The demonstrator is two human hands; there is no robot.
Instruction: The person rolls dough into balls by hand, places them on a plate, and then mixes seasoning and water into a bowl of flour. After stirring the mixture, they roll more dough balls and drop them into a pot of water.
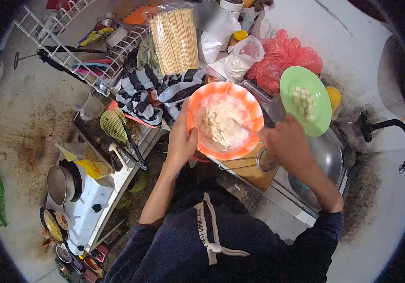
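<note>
- Pinches the left rim of the orange-and-white bowl [251, 101] with the left hand [180, 144], thumb over the edge, fingers outside.
- Curls the right hand [283, 142] closed at the bowl's right rim; cannot tell, through the blur, what is pinched there, perhaps a utensil.
- Shows pale, lumpy mixture [219, 123] inside the bowl; appears to be at the mixing step.
- Calls, judging by the loose lumps, for a steady rim hold and working the lumps into the smoother part.
- Has the strainer [267, 163] and wooden board [254, 176] just beside the bowl, on its nearer right side.
- Includes the green plate [300, 75] with small white pieces [304, 100] right of the bowl, and skewers [173, 45] beyond it.
</note>
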